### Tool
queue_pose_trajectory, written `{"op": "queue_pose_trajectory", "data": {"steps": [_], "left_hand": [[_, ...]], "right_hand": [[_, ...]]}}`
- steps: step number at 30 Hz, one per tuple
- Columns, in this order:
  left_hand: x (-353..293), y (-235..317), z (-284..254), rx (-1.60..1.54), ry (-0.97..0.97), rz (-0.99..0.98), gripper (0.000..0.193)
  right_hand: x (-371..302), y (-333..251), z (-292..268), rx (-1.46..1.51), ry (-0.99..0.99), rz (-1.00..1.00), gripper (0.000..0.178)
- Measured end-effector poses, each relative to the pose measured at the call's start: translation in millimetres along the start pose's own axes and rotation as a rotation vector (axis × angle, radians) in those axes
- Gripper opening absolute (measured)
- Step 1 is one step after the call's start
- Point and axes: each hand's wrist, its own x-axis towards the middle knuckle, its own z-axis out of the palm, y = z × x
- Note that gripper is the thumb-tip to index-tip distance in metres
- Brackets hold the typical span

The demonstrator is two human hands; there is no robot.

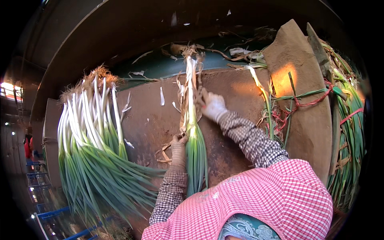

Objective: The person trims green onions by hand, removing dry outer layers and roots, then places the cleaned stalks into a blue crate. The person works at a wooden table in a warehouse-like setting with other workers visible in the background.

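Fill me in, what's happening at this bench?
A person in gloves is working on one green onion lying on a brown board. The left hand grips it where white stalk meets green leaves; the right hand is on the dry outer skin higher up. A pile of cleaned onions lies to the left, tied bundles to the right.

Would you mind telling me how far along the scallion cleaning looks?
Done: a cleaned pile with white stalks lies at left. In hand: the left hand grips one stalk while the right hand pulls at its dry skin. Left: a tied bundle at right.
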Motion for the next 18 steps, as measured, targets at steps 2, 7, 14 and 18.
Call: {"op": "queue_pose_trajectory", "data": {"steps": [2, 7, 14, 18], "left_hand": [[-8.3, 3.8, 2.4, -0.191, -0.039, -0.073, 0.035], [-26.0, 13.5, 1.4, -0.681, -0.176, -0.208, 0.021], [-25.5, -8.2, 5.6, -0.623, -0.050, -0.165, 0.012], [-41.3, 12.6, 22.4, 0.027, 0.255, 0.130, 0.034]], "right_hand": [[-5.5, 13.9, -0.1, -0.036, 0.054, -0.103, 0.069], [-156.1, 25.3, 29.8, 0.144, -0.083, -0.402, 0.073], [-170.2, 32.2, 55.2, 0.082, -0.044, -0.308, 0.083], [-43.1, 21.4, 46.8, 0.037, 0.243, -0.228, 0.071]]}}
